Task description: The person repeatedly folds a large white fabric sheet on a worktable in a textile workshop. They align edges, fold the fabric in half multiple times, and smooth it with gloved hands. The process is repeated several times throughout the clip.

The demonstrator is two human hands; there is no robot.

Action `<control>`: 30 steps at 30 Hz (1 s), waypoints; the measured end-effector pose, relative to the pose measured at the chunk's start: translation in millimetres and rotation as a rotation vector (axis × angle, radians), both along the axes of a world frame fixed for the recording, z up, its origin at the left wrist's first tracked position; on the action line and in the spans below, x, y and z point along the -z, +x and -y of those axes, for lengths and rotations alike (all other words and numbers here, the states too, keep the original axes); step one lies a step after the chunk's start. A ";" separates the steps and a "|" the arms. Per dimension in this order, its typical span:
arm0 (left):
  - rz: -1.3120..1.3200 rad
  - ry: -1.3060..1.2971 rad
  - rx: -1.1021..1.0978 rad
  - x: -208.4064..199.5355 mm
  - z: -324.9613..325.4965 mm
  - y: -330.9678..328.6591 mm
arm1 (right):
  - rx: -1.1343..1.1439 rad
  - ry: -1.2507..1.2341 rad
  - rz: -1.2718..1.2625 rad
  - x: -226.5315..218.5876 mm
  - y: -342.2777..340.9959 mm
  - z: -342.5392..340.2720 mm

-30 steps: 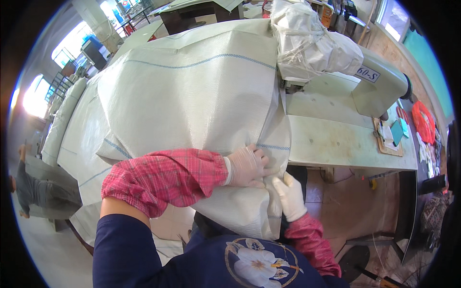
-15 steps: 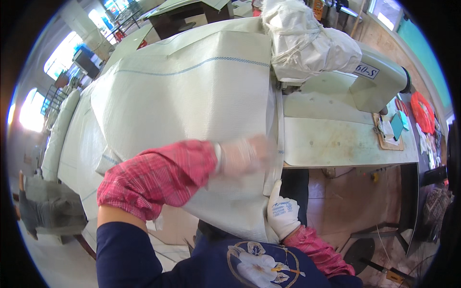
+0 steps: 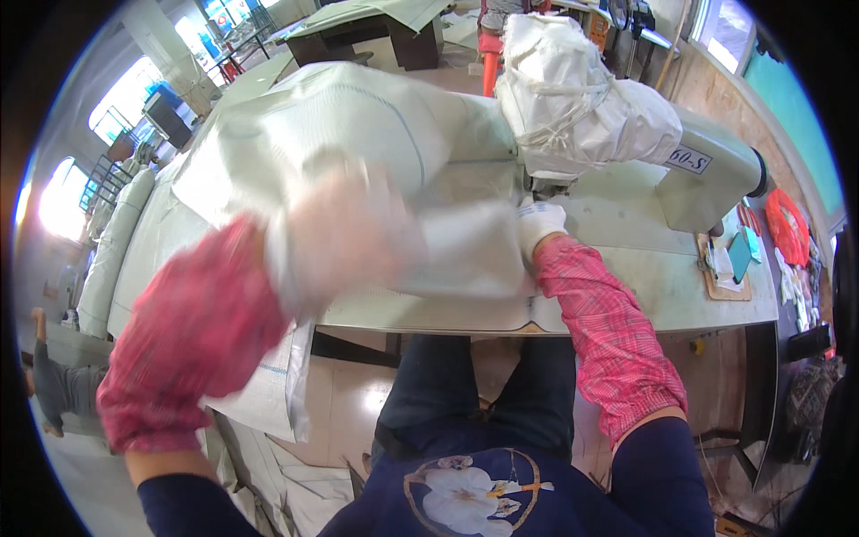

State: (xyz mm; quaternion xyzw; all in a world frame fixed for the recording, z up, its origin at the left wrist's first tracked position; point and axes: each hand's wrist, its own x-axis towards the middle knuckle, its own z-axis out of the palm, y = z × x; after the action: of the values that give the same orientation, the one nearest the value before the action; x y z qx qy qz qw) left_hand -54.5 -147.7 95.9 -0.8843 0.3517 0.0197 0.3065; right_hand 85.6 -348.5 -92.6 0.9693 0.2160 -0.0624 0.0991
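A white woven plastic sheet [image 3: 358, 121] with blue dashed lines lies bunched across the sewing table. My left hand [image 3: 353, 237], smeared by motion, is over the sheet's near part; its fingers cannot be made out. Just below the head of a large sewing machine [image 3: 711, 166], my right hand [image 3: 541, 222] in a white glove is closed at the sheet's right edge. Its fingertips are close to the machine's metal foot [image 3: 548, 188]. White wrapping [image 3: 559, 98] covers the machine head. Both forearms wear red checked sleeves.
A clipboard [image 3: 723, 268] with papers lies at the table's right end, near a red plastic bag [image 3: 787, 224]. A long white roll [image 3: 112, 259] stands at the left. Another person [image 3: 76, 385] is at the far left. A dark desk [image 3: 416, 45] stands beyond the table.
My right hand has moved up from the table's front edge to the machine's foot. The left hand has swung left, and the sheet has shifted away from me and crumpled, uncovering my legs.
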 end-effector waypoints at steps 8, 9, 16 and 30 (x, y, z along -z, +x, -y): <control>-0.715 -0.463 0.597 9.2 162.0 -105.0 | -0.573 0.415 0.189 45.8 -175.3 -3.7; -0.762 -0.489 0.595 19.9 174.9 -92.3 | -0.598 0.562 0.098 52.6 -202.4 7.3; -0.283 -0.217 0.210 128.2 88.2 -9.5 | -0.601 0.937 -0.603 49.9 -291.1 81.7; -0.285 -0.492 -0.118 175.3 83.3 -12.6 | 0.510 1.731 -0.552 40.2 -231.0 71.7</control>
State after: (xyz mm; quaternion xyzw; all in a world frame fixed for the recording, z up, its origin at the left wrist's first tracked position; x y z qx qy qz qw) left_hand -67.1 -231.0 -79.4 -0.9392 0.3336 0.0756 0.0284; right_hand -145.3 -420.3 -132.8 0.6751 -0.0156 -0.1276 -0.7265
